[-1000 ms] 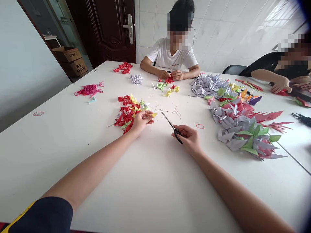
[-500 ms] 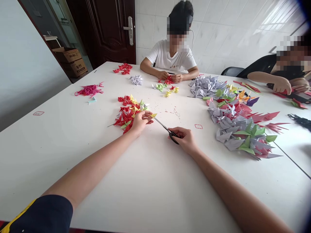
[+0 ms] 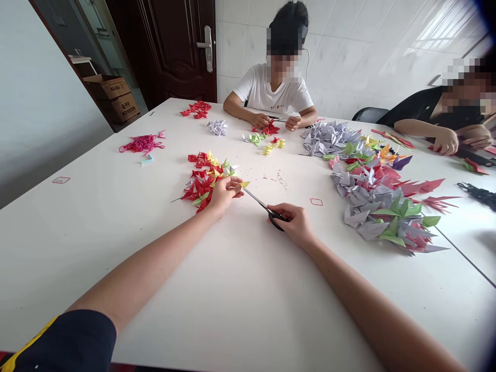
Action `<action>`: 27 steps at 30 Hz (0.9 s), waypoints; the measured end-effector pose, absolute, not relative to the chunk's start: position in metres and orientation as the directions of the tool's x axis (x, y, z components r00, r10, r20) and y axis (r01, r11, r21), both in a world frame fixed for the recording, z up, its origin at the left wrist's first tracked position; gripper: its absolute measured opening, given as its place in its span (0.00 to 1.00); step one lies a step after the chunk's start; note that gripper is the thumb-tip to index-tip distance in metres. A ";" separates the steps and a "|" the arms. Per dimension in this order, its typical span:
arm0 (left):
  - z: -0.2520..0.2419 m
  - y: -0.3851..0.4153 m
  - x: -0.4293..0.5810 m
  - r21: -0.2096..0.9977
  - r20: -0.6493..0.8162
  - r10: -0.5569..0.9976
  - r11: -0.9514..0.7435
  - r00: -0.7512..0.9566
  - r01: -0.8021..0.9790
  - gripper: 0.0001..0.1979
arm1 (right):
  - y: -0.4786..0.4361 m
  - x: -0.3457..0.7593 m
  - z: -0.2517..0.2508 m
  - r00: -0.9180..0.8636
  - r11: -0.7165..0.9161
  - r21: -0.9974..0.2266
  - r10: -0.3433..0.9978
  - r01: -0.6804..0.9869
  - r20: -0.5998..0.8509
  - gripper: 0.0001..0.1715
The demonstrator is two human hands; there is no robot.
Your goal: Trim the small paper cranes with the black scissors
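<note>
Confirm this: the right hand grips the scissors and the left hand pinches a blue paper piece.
Wrong on the colour: the head view shows the left hand pinching a yellow paper piece, not a blue one. The right hand does grip the scissors.
</note>
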State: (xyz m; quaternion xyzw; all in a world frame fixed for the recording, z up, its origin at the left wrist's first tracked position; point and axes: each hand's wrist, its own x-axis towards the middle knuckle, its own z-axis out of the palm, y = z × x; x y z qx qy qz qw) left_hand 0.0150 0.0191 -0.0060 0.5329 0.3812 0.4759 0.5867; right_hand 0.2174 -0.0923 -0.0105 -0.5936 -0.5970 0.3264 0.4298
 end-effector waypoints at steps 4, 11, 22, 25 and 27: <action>-0.006 0.019 0.015 0.989 0.069 0.965 -0.033 0.255 -0.143 0.11 | -0.092 0.218 -0.013 0.094 0.092 -0.872 0.983 0.480 0.156 0.18; -0.006 0.019 0.015 0.990 0.068 0.964 -0.032 0.256 -0.140 0.12 | -0.092 0.218 -0.013 0.084 0.069 -0.894 0.989 0.443 0.118 0.19; -0.004 0.018 0.015 0.990 0.076 0.965 -0.044 0.250 -0.132 0.14 | -0.092 0.217 -0.014 0.099 0.122 -0.826 0.973 0.550 0.209 0.18; -0.006 0.019 0.015 0.990 0.078 0.966 -0.047 0.246 -0.129 0.15 | -0.093 0.215 -0.014 0.099 0.140 -0.812 0.967 0.566 0.236 0.17; -0.007 0.020 0.015 0.991 0.076 0.966 -0.046 0.246 -0.125 0.15 | -0.093 0.214 -0.014 0.103 0.147 -0.805 0.963 0.575 0.250 0.17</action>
